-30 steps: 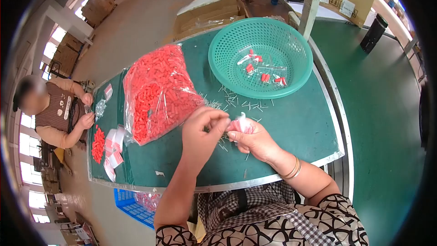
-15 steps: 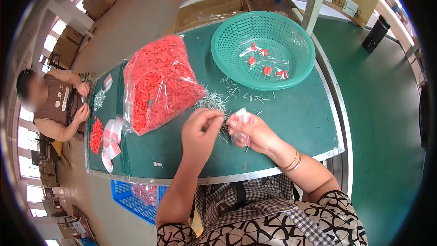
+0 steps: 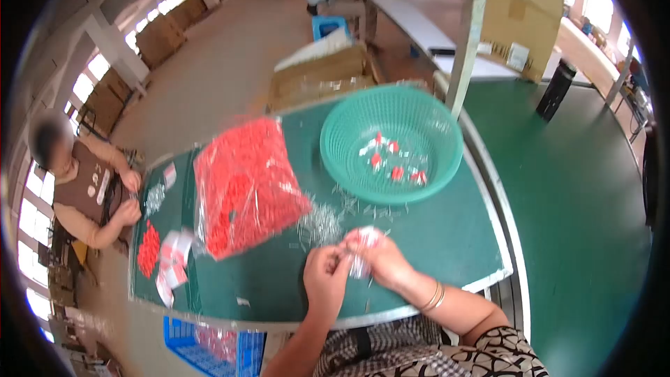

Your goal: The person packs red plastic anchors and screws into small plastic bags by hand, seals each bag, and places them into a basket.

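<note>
My right hand [image 3: 385, 263] is closed around a small clear plastic bag [image 3: 364, 239] with pink or red print, held just above the table. My left hand [image 3: 326, 274] meets the bag from the left, thumb and fingers pinched together at its edge. Whatever lies between those left fingers is too small and blurred to name. Just beyond my hands is a loose pile of small silvery screws [image 3: 319, 225]. A large clear bag of red plastic wall plugs [image 3: 258, 181] lies behind, to the left.
A green plastic basket [image 3: 336, 122] at the back right holds several small filled packets [image 3: 397, 173]. At the left end, a co-worker [image 3: 91, 181] handles something near red plugs [image 3: 148, 250] and flat printed bags [image 3: 174, 258]. A blue crate [image 3: 188, 350] stands below the table's front edge.
The head view has tilted up, so the table sits lower and a person at a far table appears. My left hand has closed in on the small bag and its fingers touch it.
</note>
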`<state>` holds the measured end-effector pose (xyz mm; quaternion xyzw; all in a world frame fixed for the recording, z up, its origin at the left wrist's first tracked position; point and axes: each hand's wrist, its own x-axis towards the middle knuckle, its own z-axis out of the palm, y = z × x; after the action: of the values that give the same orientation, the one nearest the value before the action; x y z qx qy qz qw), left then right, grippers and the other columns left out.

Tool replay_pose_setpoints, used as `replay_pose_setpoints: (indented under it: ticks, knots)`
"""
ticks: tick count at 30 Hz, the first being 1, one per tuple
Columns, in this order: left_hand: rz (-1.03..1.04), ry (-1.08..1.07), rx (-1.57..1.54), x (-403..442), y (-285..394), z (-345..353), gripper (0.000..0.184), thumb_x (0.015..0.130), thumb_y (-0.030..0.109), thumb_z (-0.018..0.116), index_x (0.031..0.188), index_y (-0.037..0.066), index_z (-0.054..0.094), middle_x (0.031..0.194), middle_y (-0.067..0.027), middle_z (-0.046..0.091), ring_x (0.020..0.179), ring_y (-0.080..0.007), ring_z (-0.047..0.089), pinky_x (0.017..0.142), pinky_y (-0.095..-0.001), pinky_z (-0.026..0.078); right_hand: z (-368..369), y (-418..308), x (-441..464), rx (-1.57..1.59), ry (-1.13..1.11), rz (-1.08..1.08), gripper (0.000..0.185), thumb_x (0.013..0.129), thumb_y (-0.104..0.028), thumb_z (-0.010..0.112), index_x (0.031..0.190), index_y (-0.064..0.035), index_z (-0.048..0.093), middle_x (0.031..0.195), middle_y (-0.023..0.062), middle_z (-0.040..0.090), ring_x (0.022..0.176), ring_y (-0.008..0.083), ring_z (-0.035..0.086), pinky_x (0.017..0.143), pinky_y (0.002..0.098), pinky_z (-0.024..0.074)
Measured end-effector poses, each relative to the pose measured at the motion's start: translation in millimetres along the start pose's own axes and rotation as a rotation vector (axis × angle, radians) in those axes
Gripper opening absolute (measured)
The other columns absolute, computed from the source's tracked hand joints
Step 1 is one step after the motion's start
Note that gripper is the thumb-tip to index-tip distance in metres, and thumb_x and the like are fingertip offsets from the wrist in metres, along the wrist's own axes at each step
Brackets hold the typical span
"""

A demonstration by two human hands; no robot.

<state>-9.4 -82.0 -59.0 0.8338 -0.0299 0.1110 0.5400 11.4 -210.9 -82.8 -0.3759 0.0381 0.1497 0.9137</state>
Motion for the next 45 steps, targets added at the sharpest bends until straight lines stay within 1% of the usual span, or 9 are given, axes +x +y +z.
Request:
replay_pose_setpoints:
  ticks: [5,9,14,23,26,32,39,42,45]
  knots:
    - [0.182,0.061,0.07,4,-7,2,0.009,0.08,-0.003,0.065,0.085,0.002,0.059,0.08,0.0003,0.057,0.072,-0.005,0.052,0.061,-0.0214,0.043,0,-2,2,0.119,0.024,0.087,0.019,0.09,-0.002,0.058,0.109,-0.001,0.054,0.099,0.009,0.062,0.09,0.0165,0.062,0.077,0.0304,0.053]
    - [-0.185,0.011,-0.233,2,-18,-4,0.006,0.084,0.002,0.064,0.088,0.002,0.059,0.081,-0.0003,0.058,0.075,-0.0058,0.053,0.065,-0.021,0.043,-3,0,1,0.048,0.04,0.082,0.021,0.089,-0.001,0.059,0.11,-0.001,0.054,0.096,0.008,0.063,0.085,0.0167,0.063,0.074,0.0311,0.0541]
    - [-0.344,0.038,-0.664,7,-15,-6,0.006,0.088,0.005,0.06,0.091,0.002,0.056,0.081,-0.0011,0.059,0.073,-0.0053,0.052,0.067,-0.0202,0.042,5,-7,-1,-0.012,0.064,0.071,0.026,0.086,0.003,0.06,0.111,-0.0008,0.055,0.094,0.008,0.063,0.083,0.0164,0.064,0.07,0.0298,0.0547]
    - [-0.289,0.126,-0.634,8,-19,1,0.006,0.09,0.006,0.059,0.092,0.003,0.055,0.083,0.0004,0.057,0.073,-0.0042,0.051,0.067,-0.0183,0.041,3,-8,-1,-0.041,0.102,0.04,0.025,0.084,0.005,0.061,0.109,-0.0007,0.057,0.09,0.0056,0.063,0.078,0.0138,0.063,0.068,0.0267,0.0538]
    - [-0.304,0.107,-0.685,11,-16,1,0.011,0.087,0.003,0.062,0.096,0.001,0.055,0.083,-0.0005,0.057,0.073,-0.0047,0.051,0.067,-0.0191,0.042,3,-9,-1,-0.034,0.115,0.03,0.025,0.085,0.005,0.061,0.108,-0.0013,0.057,0.09,0.005,0.063,0.078,0.0131,0.063,0.067,0.0265,0.0534]
    - [-0.119,0.054,-0.369,-13,17,5,0.031,0.082,-0.006,0.061,0.111,-0.002,0.05,0.082,-0.0025,0.057,0.07,-0.006,0.052,0.062,-0.0192,0.046,-6,-6,6,0.049,0.207,-0.032,0.024,0.086,0.004,0.06,0.109,-0.0014,0.057,0.092,0.0055,0.063,0.079,0.0137,0.062,0.067,0.0274,0.0535]
    - [-0.139,0.043,-0.244,-8,-14,15,0.011,0.085,-0.006,0.061,0.094,-0.003,0.056,0.077,-0.0036,0.062,0.066,-0.0058,0.057,0.06,-0.0193,0.047,7,-5,-2,0.067,0.01,-0.039,0.029,0.089,-0.004,0.058,0.118,-0.002,0.052,0.097,0.0078,0.063,0.082,0.0147,0.062,0.066,0.0283,0.0533]
    - [-0.215,0.044,-0.432,-6,-8,24,0.008,0.085,-0.004,0.061,0.092,-0.003,0.058,0.077,-0.0031,0.063,0.065,-0.0057,0.058,0.059,-0.0194,0.047,13,-1,-4,-0.003,0.001,-0.076,0.026,0.091,-0.006,0.057,0.116,-0.0004,0.052,0.097,0.0097,0.063,0.083,0.0178,0.063,0.069,0.0304,0.0539]
    - [-0.173,-0.055,-0.362,-7,-10,24,0.01,0.086,-0.002,0.063,0.095,-0.004,0.059,0.077,-0.0034,0.063,0.067,-0.0057,0.058,0.059,-0.0189,0.046,8,-1,0,0.114,0.026,-0.105,0.022,0.091,-0.005,0.056,0.113,-0.0007,0.053,0.098,0.0094,0.064,0.085,0.0176,0.062,0.074,0.0308,0.0535]
